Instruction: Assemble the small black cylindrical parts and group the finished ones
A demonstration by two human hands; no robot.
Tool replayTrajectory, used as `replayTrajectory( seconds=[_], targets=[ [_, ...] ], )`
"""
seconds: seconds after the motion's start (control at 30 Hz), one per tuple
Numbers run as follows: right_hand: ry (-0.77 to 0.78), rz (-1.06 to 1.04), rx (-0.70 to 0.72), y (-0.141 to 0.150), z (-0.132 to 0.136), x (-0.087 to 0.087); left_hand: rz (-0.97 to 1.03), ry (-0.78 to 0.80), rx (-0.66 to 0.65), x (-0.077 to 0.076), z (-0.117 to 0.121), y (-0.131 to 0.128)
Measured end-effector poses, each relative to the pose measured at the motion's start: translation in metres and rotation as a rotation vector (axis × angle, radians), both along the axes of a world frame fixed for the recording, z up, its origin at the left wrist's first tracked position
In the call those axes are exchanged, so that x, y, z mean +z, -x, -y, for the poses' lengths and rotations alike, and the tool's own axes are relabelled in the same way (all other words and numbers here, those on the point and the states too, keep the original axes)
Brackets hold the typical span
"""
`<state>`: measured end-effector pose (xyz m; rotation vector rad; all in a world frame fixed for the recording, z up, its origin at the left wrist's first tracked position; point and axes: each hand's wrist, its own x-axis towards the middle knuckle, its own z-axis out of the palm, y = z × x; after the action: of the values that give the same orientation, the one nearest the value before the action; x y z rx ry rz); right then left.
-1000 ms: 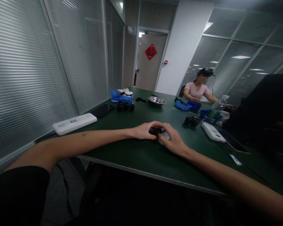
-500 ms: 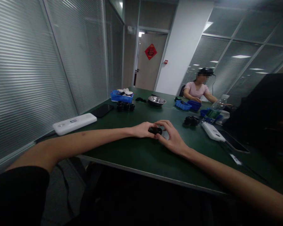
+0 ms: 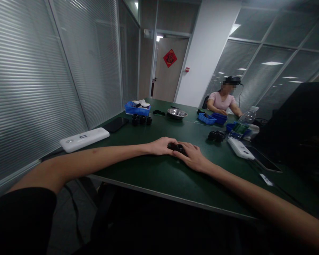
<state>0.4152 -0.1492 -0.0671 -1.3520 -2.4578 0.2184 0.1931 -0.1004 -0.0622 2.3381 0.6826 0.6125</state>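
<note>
Both bare hands meet over the near half of the green table (image 3: pixel 146 173), with a small black part (image 3: pixel 179 147) between them. The left hand (image 3: pixel 161 146) grasps its left end, thumb and fingers pinched around it; the right hand (image 3: pixel 193 157) grips the other end, fingers curved over the far side and thumb along the near side. A round opening shows on top of the part, though the fingers hide much of its shape, and whether it touches the tabletop is impossible to tell. Beyond the left forearm lie a long white device (image 3: pixel 85 139) and a black smartphone (image 3: pixel 116 124). Farther back, a cluster of black cylindrical pieces (image 3: pixel 141 120) stands just in front of a blue basket (image 3: pixel 138 110) heaped with white and dark items. A shiny metal bowl (image 3: pixel 177 117) sits near the middle of the far half. Past the right hand is a second black cluster (image 3: pixel 216 136), near a clear plastic bottle (image 3: pixel 244 122) that appears tilted, with a white corded device (image 3: pixel 240 148) and another phone (image 3: pixel 265 159) nearer. A co-worker in a pink top (image 3: pixel 221 101) sits at the far side, behind a light-blue basket (image 3: pixel 206 120) and a dark-blue basket (image 3: pixel 220 119).
</note>
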Motion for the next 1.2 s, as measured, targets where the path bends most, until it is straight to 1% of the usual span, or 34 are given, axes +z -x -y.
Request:
replayTrajectory(
  seconds=[0.13,0.23,0.33,0.4,0.57,0.7,0.87,1.2],
  targets=[
    [0.009,0.047,0.005,-0.0005,-0.0012,-0.0002,0.048,0.053,-0.054,-0.0016,0.0006,-0.0003],
    [0.011,0.04,-0.014,0.0004,-0.0004,0.0006,0.11,0.092,-0.113,-0.0028,0.0006,-0.0011],
    [0.011,0.033,-0.032,0.0012,0.0004,0.0009,0.161,0.107,-0.161,-0.004,-0.0003,-0.0017],
    [0.006,0.038,-0.036,0.0009,0.0,0.0002,0.16,0.096,-0.167,-0.0045,-0.0012,-0.0017],
    [-0.001,0.057,-0.022,-0.001,-0.0021,-0.0025,0.113,0.039,-0.138,-0.0044,-0.0025,-0.0007],
    [-0.02,0.085,-0.009,-0.001,-0.0007,-0.0022,0.08,0.022,-0.098,-0.0051,-0.0029,-0.0007],
    [-0.038,0.119,0.016,-0.0006,0.0031,0.0001,0.072,0.028,-0.067,-0.0065,-0.0041,-0.0011],
    [-0.042,0.148,0.047,-0.0049,0.0024,-0.001,0.068,0.074,0.014,-0.0018,-0.0002,-0.0013]
  ],
)
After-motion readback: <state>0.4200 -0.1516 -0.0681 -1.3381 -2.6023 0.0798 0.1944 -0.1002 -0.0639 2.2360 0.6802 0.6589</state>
